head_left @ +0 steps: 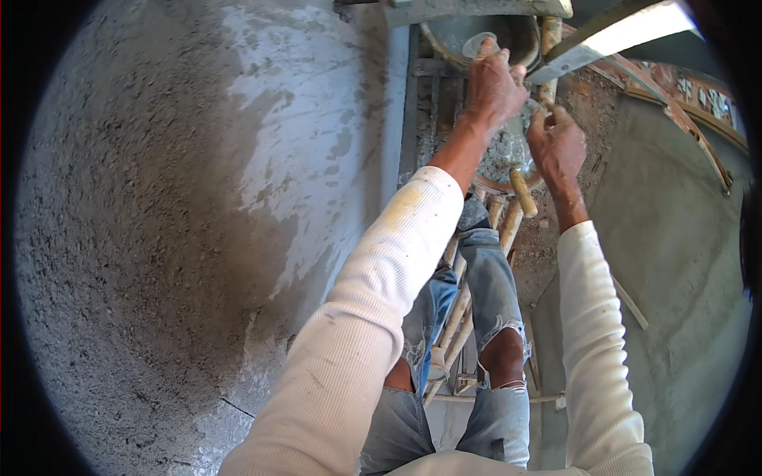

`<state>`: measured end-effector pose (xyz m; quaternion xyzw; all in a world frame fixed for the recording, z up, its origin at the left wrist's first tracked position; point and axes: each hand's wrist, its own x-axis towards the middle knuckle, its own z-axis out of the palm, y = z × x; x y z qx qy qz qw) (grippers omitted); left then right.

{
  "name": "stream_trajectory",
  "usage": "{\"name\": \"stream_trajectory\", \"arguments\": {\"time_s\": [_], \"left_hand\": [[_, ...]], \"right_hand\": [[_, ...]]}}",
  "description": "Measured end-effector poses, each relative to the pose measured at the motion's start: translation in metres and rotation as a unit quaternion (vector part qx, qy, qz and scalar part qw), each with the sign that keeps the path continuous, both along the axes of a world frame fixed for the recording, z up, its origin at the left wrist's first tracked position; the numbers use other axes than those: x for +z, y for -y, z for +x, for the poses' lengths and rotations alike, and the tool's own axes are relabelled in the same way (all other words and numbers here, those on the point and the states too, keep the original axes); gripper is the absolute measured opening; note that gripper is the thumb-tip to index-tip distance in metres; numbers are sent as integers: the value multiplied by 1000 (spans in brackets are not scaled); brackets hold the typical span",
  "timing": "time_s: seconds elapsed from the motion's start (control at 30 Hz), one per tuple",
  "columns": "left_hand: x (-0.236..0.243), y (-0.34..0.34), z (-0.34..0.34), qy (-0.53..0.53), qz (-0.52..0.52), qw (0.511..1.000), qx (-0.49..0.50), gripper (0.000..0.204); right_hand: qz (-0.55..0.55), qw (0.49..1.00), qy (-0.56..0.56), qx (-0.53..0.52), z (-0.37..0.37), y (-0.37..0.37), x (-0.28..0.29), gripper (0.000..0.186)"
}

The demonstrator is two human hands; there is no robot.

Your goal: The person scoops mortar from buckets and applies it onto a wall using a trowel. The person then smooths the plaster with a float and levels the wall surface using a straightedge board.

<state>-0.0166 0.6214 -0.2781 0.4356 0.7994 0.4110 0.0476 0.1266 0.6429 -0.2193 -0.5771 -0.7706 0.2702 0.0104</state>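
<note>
Support was a wooden ladder (468, 309) of pale poles and rungs, running from near centre to far. 1 round metal pan (508, 155) of grey mortar rested at its far end, a wooden handle (522, 193) on the pan's near rim. Grey floor (675, 262) lay to the right.

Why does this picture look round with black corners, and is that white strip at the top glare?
Head view: the fisheye lens bends straight edges and leaves a dark rim; the bright strip at top right is blown out by sunlight; the rough plastered wall is sharp, while both hands, left hand and right hand, look slightly soft.
</note>
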Motion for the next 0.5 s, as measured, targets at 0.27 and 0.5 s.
{"name": "stream_trajectory", "arguments": {"time_s": [0.27,0.5], "left_hand": [[30,-5,-6,278,-68,958,18,13],[28,-19,0,290,-59,955,26,27]], "right_hand": [[47,991,-36,124,-62,-101,-22,46],[91,983,-123,97,-67,-120,-2,44]]}}
